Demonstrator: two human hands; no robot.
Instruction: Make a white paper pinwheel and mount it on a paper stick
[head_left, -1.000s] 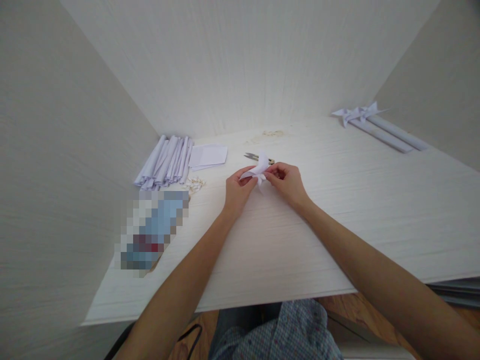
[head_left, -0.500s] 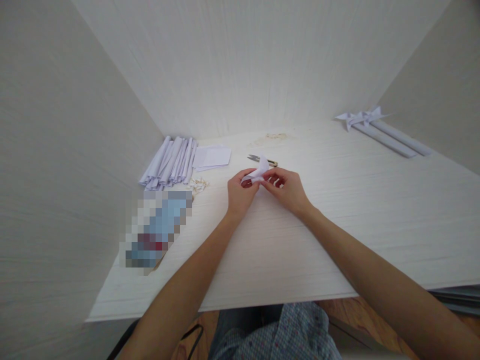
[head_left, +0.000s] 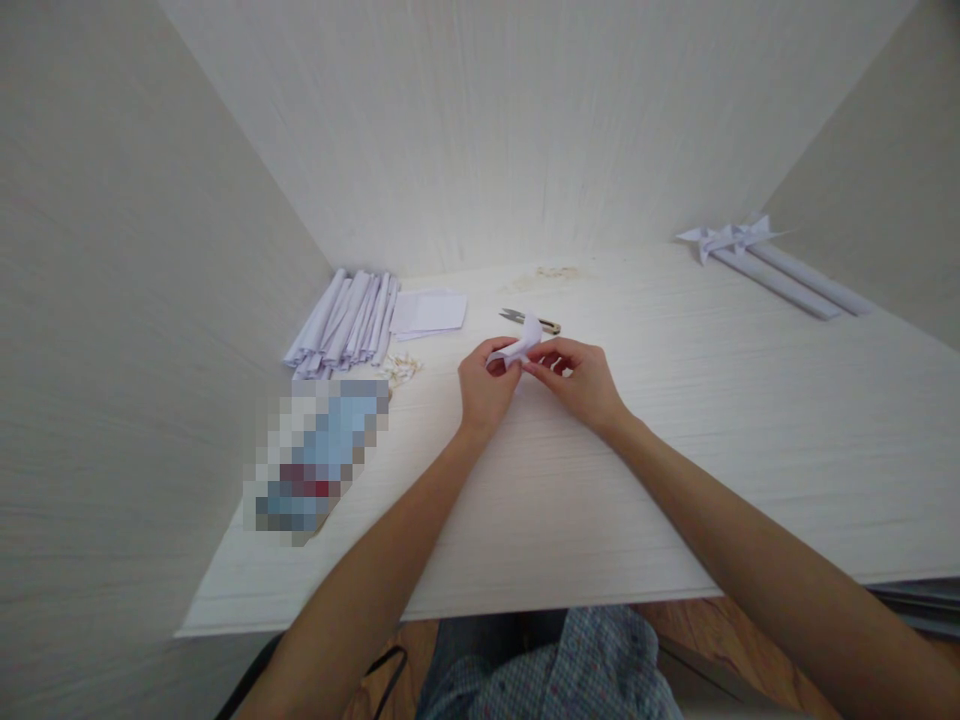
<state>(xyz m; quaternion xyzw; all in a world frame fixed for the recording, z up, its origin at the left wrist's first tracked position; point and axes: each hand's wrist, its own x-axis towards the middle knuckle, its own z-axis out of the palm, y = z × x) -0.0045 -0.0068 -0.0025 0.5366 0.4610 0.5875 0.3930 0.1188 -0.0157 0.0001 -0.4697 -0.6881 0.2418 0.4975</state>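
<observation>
Between my hands is a small sheet of white paper [head_left: 528,334], curled and bent, held just above the table. My left hand [head_left: 486,382] is closed on its left side, thumb and fingers pinching it. From the right, my right hand [head_left: 576,376] pinches its near edge with thumb and forefinger. The fingertips of both hands almost meet, and they hide the lower part of the paper. Just beyond the paper lies a pair of thread snips [head_left: 531,321], partly covered by it.
At the left are a pile of rolled paper tubes [head_left: 346,318], a stack of paper squares [head_left: 429,312], small pale bits [head_left: 402,369] and a blurred-out flat object [head_left: 326,455]. Two paper pinwheels [head_left: 772,280] on tube sticks lie at the back right. Walls enclose the table [head_left: 540,530].
The whole view has shifted slightly. Both hands keep their pinch on the paper, whose upper flap looks a little more curled over.
</observation>
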